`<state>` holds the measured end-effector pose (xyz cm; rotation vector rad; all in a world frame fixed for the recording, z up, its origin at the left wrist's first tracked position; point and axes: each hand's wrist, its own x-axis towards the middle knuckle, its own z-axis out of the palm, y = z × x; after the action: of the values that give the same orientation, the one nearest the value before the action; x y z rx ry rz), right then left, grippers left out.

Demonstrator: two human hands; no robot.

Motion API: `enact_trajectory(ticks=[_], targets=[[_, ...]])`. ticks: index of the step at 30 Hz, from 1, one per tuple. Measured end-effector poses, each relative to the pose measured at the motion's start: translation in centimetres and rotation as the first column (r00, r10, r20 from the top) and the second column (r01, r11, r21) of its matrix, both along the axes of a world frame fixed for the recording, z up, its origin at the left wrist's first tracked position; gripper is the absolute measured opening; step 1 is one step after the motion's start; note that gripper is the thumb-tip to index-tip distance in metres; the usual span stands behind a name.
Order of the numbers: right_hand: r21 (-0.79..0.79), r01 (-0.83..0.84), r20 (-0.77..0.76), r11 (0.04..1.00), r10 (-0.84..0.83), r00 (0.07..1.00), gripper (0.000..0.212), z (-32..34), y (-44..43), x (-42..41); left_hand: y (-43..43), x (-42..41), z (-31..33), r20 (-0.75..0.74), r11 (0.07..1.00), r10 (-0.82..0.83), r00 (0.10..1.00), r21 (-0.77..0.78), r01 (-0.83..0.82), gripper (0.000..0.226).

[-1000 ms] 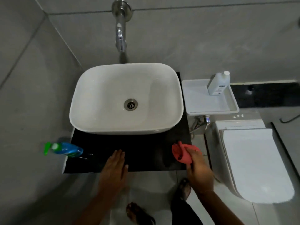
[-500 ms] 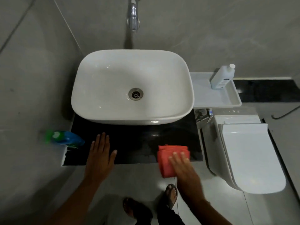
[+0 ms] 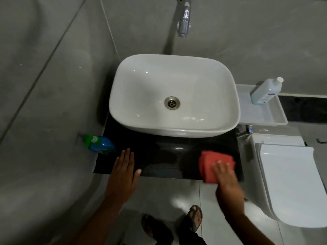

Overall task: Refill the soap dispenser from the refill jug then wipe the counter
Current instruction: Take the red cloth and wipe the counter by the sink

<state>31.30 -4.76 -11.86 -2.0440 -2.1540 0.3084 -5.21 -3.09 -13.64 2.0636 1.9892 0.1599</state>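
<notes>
In the head view, the right hand [image 3: 225,175] has flattened, fingers spread, onto the red cloth [image 3: 215,164], which a second ago it held bunched at the near right of the black counter [image 3: 168,161]. The left hand [image 3: 123,171] stays open, braced on the near edge. Wiping looks begun; the soap dispenser [image 3: 100,145] stands far left.

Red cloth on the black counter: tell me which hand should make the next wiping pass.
Right. The right hand lies flat on the red cloth at the counter's right front corner. The left hand rests bare on the counter's front edge near the blue soap dispenser, probably bracing.
</notes>
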Motion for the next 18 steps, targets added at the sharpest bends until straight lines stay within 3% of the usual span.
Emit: enact_trajectory(ticks=[2, 3, 5, 7, 10, 13, 15, 18], targets=[[-0.022, 0.245, -0.058, 0.969, -0.246, 0.968, 0.087, 0.6, 3.2, -1.3, -0.2, -0.3, -0.2, -0.005, 1.000, -0.005, 1.000, 0.011, 0.005, 0.071], [-0.033, 0.291, -0.084, 0.956, -0.293, 0.952, 0.086, 1.0, 4.5, -3.1, -0.3, -0.4, -0.4, -0.011, 1.000, -0.002, 1.000, 0.015, 0.002, 0.071], [0.008, 0.195, -0.113, 0.981, -0.193, 0.975, 0.085, 1.2, 5.0, -7.3, -0.5, -0.6, -0.5, -0.006, 1.000, -0.001, 1.000, 0.006, 0.001, 0.070], [0.092, -0.052, -0.069, 0.994, 0.058, 0.996, 0.081, 0.4, 2.7, -10.0, -0.6, -0.8, -0.7, 0.006, 1.000, -0.001, 1.000, 0.011, 0.001, 0.068], [0.116, -0.250, -0.009, 0.961, 0.253, 0.967, 0.083, -0.6, -0.8, -8.5, -0.8, -1.4, -0.7, 0.028, 1.000, 0.013, 1.000, 0.021, -0.014, 0.065], [0.056, -0.113, -0.048, 0.992, 0.116, 0.992, 0.097, -0.5, -0.2, -8.2, -1.3, -1.8, -0.8, 0.057, 0.999, 0.022, 0.998, 0.037, -0.024, 0.061], [0.056, 0.012, -0.086, 0.998, -0.007, 0.996, 0.088, 0.0, 2.4, -11.5, -1.4, -1.7, -0.7, 0.061, 0.999, 0.018, 0.998, 0.042, -0.021, 0.060], [0.055, -0.033, -0.145, 0.998, 0.040, 0.989, 0.076, 1.1, 5.9, -17.4, -1.5, -1.8, -0.8, 0.060, 0.998, 0.029, 0.998, 0.053, -0.032, 0.060]])
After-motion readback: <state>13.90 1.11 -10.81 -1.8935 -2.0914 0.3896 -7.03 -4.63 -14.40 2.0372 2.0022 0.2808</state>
